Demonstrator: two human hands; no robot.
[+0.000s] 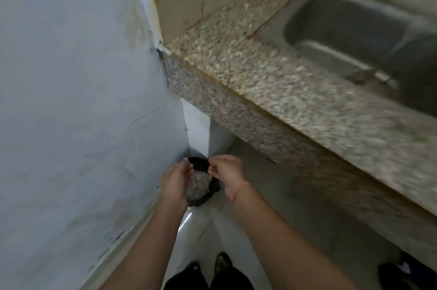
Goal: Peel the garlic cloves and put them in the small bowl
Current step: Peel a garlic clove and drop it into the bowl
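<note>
Where wall meets counter, left hand, right hand above bin.

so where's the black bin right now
Head view, lower centre: the black bin stands on the floor in the corner between the wall on its left and the granite counter, right below the left hand and the right hand.

My left hand and right hand are close together over the black bin, which stands on the floor in the corner. On the left the wall is very near, so there is little room on that side. To the right and higher, the edge of the granite counter sticks out; the space under it is open. The floor btw. the bin and my feet is free, so a hand can pass there w/o obstacle.
</note>
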